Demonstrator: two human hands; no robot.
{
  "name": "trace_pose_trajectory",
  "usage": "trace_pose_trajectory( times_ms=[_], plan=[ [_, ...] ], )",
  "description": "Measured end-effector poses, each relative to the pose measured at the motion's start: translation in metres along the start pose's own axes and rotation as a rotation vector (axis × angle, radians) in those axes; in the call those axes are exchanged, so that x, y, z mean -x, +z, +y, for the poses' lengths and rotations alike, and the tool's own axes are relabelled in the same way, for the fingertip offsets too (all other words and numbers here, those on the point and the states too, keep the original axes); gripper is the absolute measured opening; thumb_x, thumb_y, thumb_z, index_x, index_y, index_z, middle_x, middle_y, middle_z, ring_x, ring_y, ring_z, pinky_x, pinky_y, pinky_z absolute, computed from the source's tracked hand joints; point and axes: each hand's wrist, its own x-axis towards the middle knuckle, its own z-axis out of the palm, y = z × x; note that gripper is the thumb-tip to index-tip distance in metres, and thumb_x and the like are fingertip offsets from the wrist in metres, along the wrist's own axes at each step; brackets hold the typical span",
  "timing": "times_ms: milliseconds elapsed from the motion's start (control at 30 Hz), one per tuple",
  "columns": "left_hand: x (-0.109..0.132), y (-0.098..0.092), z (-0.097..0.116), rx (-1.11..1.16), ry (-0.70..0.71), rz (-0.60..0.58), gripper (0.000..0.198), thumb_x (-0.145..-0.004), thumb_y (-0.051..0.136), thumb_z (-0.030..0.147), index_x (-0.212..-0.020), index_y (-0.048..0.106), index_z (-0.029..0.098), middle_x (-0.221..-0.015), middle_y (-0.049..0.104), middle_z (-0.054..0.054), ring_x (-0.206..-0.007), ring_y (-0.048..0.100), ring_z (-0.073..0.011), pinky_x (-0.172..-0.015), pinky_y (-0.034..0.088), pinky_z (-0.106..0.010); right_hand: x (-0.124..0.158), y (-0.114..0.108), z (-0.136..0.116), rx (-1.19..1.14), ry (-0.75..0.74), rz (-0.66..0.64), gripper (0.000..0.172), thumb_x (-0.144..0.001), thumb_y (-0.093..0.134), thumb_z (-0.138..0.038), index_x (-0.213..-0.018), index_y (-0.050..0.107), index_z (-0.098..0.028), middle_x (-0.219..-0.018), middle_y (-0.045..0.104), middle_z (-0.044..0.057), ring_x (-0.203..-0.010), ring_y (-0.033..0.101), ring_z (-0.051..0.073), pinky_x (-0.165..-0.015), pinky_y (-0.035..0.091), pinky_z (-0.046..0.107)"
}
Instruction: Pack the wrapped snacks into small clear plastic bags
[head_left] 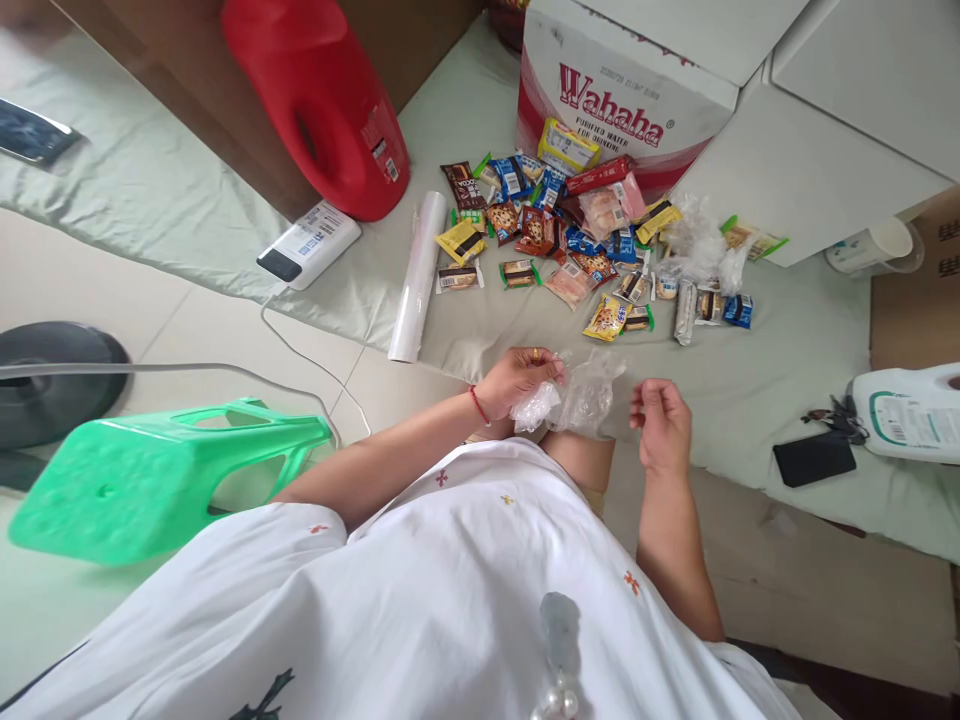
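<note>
Pale green cloth (pixel 491 325) is carrying small, colourful wrapped snacks (pixel 544 232). Your left hand (pixel 519 383) is pinching the crumpled clear plastic bag (pixel 589 392) beside the cloth's near edge, probably controlling floppy film; right hand (pixel 664 422) is hovering apart, loosely curled.

A pale green cloth covers the tabletop (pixel 795 360). Toward 1 o'clock from the middle of the view, wrapped snacks (pixel 540 232), mostly biscuits and cakes, lie loosely heaped before an upright Wahaha water carton (pixel 637 85). Crumpled clear plastic (pixel 694 242) sits at their 3 o'clock end. At 11 o'clock are a roll of clear film (pixel 418 278) and, farther out, a red jug (pixel 330 120). A white power bank (pixel 309 246) and a more distant smartphone (pixel 34 132) lie toward 10. Around 3 are keys (pixel 836 416), a flat black object (pixel 814 459) and a white bottle (pixel 911 412).
</note>
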Motion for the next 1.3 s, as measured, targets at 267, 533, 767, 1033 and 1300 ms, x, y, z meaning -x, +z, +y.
trace_pose_trajectory(
  times_ms=[267, 533, 767, 1033, 1300],
  plan=[
    [0.000, 0.005, -0.007, 0.025, 0.068, 0.013, 0.046, -0.070, 0.086, 0.058, -0.079, 0.071, 0.016, -0.072, 0.069, -0.001, -0.068, 0.058, -0.0118, -0.070, 0.044, -0.027, 0.008, 0.031, 0.003, -0.065, 0.106, -0.239, 0.039, -0.068, 0.091, -0.053, -0.090, 0.075, -0.024, -0.080, 0.070, -0.002, -0.072, 0.061, 0.012, -0.067, 0.053, 0.024],
    [-0.003, -0.023, 0.007, 0.183, 0.083, 0.238, 0.037, -0.067, 0.090, 0.042, -0.074, 0.065, 0.015, -0.069, 0.066, 0.001, -0.063, 0.057, -0.0096, -0.062, 0.042, -0.023, -0.003, -0.021, 0.003, -0.159, 0.223, -0.095, 0.040, -0.061, 0.096, -0.045, -0.084, 0.073, -0.022, -0.078, 0.068, -0.002, -0.067, 0.060, 0.011, -0.047, 0.046, 0.018],
    [-0.011, -0.030, 0.012, 0.256, 0.089, 0.356, 0.024, -0.073, 0.083, 0.031, -0.074, 0.064, 0.017, -0.068, 0.064, 0.002, -0.059, 0.055, -0.0087, -0.059, 0.042, -0.023, 0.000, -0.034, 0.004, -0.171, 0.203, -0.061, 0.041, -0.058, 0.098, -0.043, -0.080, 0.071, -0.023, -0.075, 0.066, -0.003, -0.062, 0.057, 0.009, -0.046, 0.046, 0.018],
    [-0.006, -0.062, 0.019, 0.150, -0.139, 0.161, 0.037, -0.060, 0.093, 0.038, -0.075, 0.068, 0.015, -0.065, 0.066, -0.001, -0.057, 0.056, -0.0103, -0.054, 0.039, -0.024, -0.019, -0.082, -0.001, -0.006, 0.155, -0.064, 0.036, -0.064, 0.092, -0.045, -0.085, 0.074, -0.023, -0.078, 0.066, -0.001, -0.063, 0.054, 0.010, -0.048, 0.042, 0.020],
    [0.000, -0.041, 0.006, 0.123, 0.033, 0.196, 0.049, -0.063, 0.093, 0.052, -0.080, 0.064, 0.017, -0.069, 0.069, 0.000, -0.059, 0.055, -0.0102, -0.055, 0.038, -0.023, -0.065, -0.065, -0.019, 0.470, -0.105, 0.143, 0.046, -0.083, 0.068, -0.066, -0.091, 0.067, -0.020, -0.074, 0.063, 0.001, -0.063, 0.053, 0.014, -0.052, 0.042, 0.026]
  ],
)
